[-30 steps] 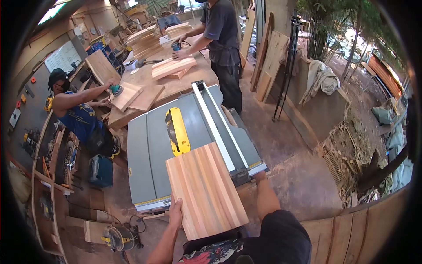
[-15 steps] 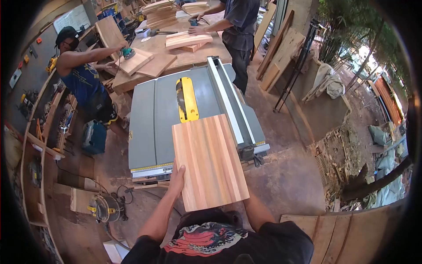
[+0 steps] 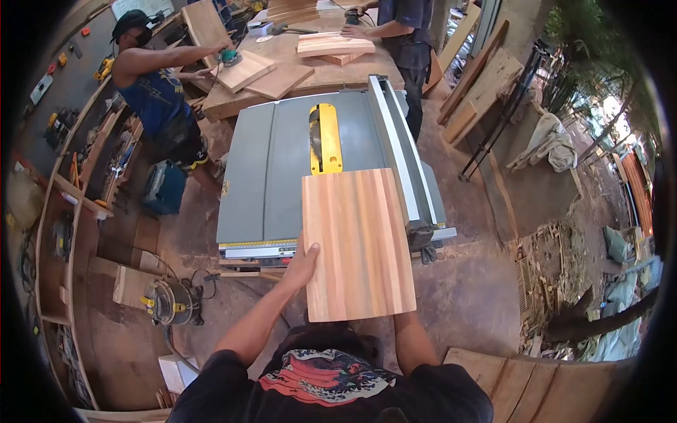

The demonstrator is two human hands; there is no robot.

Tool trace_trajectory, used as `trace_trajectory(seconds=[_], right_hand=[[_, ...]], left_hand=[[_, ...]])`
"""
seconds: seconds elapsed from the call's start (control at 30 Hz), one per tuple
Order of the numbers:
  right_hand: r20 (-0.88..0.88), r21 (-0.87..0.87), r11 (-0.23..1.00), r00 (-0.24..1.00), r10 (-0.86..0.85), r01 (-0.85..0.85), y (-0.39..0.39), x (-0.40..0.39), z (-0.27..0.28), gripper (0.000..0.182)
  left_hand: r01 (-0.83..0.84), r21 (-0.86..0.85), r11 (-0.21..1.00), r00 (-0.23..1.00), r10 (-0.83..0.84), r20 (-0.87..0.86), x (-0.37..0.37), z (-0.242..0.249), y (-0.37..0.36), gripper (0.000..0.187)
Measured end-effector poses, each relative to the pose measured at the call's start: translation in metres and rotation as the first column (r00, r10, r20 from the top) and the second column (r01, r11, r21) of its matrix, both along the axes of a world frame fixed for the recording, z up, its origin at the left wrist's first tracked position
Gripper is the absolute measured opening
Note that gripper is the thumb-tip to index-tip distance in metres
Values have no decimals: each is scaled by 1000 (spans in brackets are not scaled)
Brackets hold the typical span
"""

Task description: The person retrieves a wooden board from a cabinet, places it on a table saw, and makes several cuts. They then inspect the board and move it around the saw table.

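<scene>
Striped board (image 3: 360, 247) held at the near side of the table saw (image 3: 243, 169).
The board's left edge is gripped by the left hand (image 3: 303, 264), thumb on top; the right hand is hidden by the board, so its state cannot be told. The board's far end is seen over the saw's near part, beside the yellow insert (image 3: 326, 137). Beyond the saw, at the worktop (image 3: 338, 76), sanders (image 3: 229, 56) are held by two co-workers (image 3: 151, 99).
</scene>
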State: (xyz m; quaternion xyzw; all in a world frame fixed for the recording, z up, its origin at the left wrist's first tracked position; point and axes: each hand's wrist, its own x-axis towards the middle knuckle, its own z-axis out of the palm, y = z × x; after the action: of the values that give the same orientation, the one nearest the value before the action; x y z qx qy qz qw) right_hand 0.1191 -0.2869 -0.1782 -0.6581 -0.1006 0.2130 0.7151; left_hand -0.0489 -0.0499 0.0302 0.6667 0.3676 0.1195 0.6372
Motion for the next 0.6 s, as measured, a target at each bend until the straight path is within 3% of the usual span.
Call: trace_trajectory(seconds=[0.1, 0.17, 0.2, 0.27, 0.3, 0.4, 0.47, 0.6], right_hand=[[98, -38, 998, 994, 43, -39, 5, -10, -4, 19], [171, -60, 996, 983, 71, -62, -2, -14, -2, 19], [205, -71, 995, 975, 87, -74, -11, -16, -6, 19], [276, -91, 991, 954, 117, -95, -20, -6, -10, 19], [315, -104, 989, 940, 130, -102, -17, 4, -6, 19], [413, -170, 981, 897, 155, -91, -22, 5, -1, 19], [466, -197, 978, 872, 150, -63, -16, -2, -7, 18], [545, -289, 957, 821, 170, -6, -2, -2, -1, 18]], left_hand=[[22, 77, 997, 998, -16, -68, -1, 6, 3, 67], [106, 115, 988, 956, -70, -284, 0, 12, 11, 71], [90, 112, 990, 958, -55, -281, -2, 9, 17, 71], [281, 240, 929, 957, -253, -138, -6, -1, 33, 75], [267, 238, 934, 962, -242, -129, -4, 3, 36, 75], [369, 279, 887, 929, -338, -152, 5, 8, 35, 71], [518, 300, 801, 843, -418, -339, 9, 11, 52, 66], [513, 293, 807, 849, -426, -314, 11, 8, 54, 64]])
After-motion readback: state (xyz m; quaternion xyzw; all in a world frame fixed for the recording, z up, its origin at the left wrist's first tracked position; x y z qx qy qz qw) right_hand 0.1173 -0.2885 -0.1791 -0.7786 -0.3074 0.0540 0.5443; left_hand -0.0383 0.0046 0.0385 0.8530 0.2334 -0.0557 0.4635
